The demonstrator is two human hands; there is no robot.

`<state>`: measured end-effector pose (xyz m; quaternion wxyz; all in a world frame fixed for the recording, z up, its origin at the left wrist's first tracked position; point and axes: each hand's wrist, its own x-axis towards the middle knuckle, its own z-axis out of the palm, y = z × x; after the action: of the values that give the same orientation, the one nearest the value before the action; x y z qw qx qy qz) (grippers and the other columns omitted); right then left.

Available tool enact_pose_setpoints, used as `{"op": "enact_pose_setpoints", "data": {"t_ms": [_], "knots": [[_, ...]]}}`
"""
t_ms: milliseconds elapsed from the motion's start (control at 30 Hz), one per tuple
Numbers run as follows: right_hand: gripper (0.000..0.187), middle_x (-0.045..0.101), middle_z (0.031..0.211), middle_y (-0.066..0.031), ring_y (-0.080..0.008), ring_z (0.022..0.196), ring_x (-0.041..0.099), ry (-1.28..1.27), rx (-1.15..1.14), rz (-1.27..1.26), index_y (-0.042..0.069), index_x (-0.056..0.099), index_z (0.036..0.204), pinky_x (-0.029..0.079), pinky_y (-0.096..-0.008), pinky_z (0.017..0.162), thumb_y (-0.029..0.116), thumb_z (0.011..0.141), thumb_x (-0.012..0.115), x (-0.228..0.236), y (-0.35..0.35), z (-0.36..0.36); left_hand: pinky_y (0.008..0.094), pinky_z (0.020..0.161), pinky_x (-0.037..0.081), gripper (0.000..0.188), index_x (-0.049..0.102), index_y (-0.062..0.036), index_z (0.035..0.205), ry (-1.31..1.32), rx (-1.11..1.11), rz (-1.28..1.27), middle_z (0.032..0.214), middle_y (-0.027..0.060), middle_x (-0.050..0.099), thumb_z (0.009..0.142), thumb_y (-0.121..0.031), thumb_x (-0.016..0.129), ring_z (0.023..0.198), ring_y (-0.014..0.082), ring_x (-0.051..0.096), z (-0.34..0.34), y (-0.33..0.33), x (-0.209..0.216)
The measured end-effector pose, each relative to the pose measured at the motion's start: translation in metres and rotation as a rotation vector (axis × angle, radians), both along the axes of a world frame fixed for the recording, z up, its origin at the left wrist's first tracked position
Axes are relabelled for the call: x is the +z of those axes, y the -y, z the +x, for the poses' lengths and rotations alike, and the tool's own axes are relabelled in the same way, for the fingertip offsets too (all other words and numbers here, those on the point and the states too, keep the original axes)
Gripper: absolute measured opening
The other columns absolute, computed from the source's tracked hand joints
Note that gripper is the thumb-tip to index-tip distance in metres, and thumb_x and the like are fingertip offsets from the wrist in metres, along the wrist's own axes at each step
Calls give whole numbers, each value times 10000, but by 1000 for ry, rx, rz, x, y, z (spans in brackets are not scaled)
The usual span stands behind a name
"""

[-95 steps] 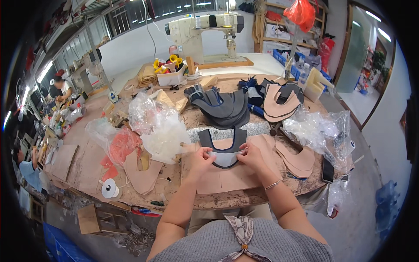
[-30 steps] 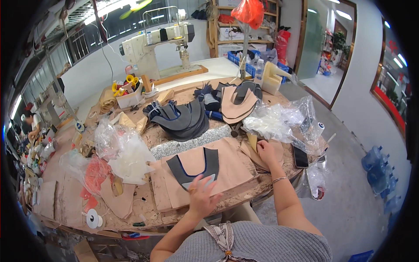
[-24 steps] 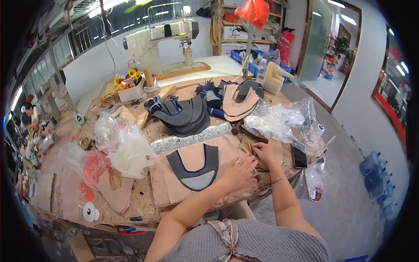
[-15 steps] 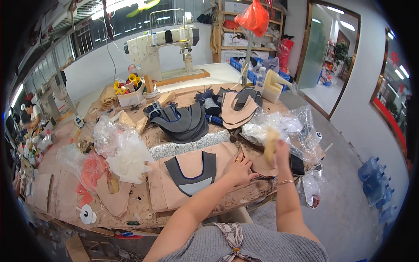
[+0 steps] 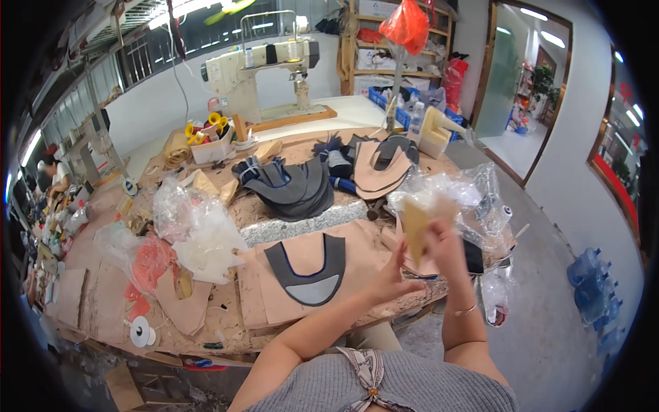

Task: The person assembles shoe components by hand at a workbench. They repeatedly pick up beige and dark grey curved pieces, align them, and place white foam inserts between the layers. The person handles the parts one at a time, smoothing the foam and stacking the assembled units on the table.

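Observation:
My right hand [image 5: 445,250], blurred by motion, is closed on a flat yellow-tan piece [image 5: 414,230] that narrows toward its lower end. Close beside it, my left hand [image 5: 392,281] has its thumb and fingers spread apart, at the edge of a beige piece [image 5: 427,266] partly hidden by both hands. To their left a grey U-shaped fabric piece [image 5: 334,268] with blue inner edging and a light grey patch [image 5: 317,290] lies on beige sheets [image 5: 367,250].
Behind are stacked grey U-shaped pieces [image 5: 295,196], beige U-shaped pieces [image 5: 377,180] and a speckled stone slab [image 5: 302,225]. Clear plastic bags [image 5: 484,196] crowd the right; more plastic [image 5: 195,233] and a white spool [image 5: 141,332] sit left. A sewing machine [image 5: 257,72] stands at the back.
My left hand has lifted off the beige sheet and moved right, its fingers spreading. My right hand has risen slightly with the yellow-tan piece, now closer to the left hand. The view has shifted slightly.

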<state>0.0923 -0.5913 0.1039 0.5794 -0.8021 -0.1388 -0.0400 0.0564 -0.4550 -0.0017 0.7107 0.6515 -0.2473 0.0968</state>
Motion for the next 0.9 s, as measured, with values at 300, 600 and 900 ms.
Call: {"op": "enact_pose_setpoints", "data": {"t_ms": [300,600,900], "knots": [[287,668,892,-108,-186,711,645,-495,454,-69,-7,630,1036,533,-324,661,262,951,576,-100,-15,-45,347,1023,428,397,431,-68,1401,-588,102,-732,1357,117,510,1009,-124,426,1226,210,515,-105,-98,-5],[307,673,980,-43,-96,825,629,-379,593,389,-13,636,1114,509,-245,695,198,893,662,-70,-129,-13,384,939,495,510,434,-60,1384,-696,128,-667,1250,124,583,986,-378,458,1114,244,592,-90,-178,29],[328,692,889,-83,-140,752,655,-322,492,89,-25,614,1043,530,-273,634,169,815,746,-126,-136,-9,293,744,530,432,544,2,1181,-543,618,322,997,79,669,797,-72,727,857,146,644,-86,-209,7]]}}
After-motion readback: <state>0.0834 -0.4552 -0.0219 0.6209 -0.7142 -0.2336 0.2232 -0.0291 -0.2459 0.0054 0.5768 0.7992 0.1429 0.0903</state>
